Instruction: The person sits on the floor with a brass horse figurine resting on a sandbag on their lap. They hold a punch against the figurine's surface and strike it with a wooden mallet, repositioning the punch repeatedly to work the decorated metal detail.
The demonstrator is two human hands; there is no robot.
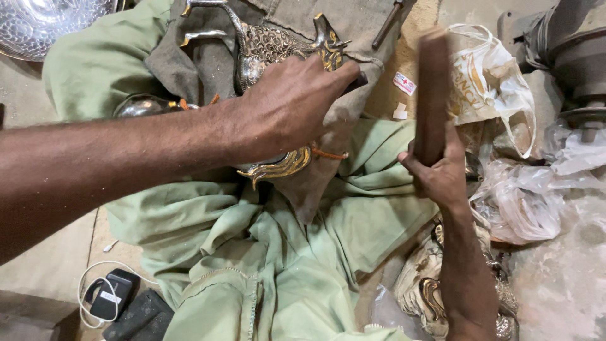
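Observation:
My left hand (287, 104) presses down on an ornate silver and gold metal piece (271, 47) with engraved patterns, which lies on a grey-brown cloth (353, 22) over green fabric (265, 252). A gold-edged tip of the piece (281, 167) shows below my palm. My right hand (435, 170) grips a dark brown wooden block (432, 95), held upright and blurred, just right of the metal piece.
A shiny embossed metal plate (44, 22) lies at the top left. White plastic bags (499, 82) and crumpled clear plastic (536, 196) sit at the right, beside grey machinery (574, 57). More ornate metalwork (420, 284) lies below my right arm. A dark phone with a white cable (110, 293) rests at the bottom left.

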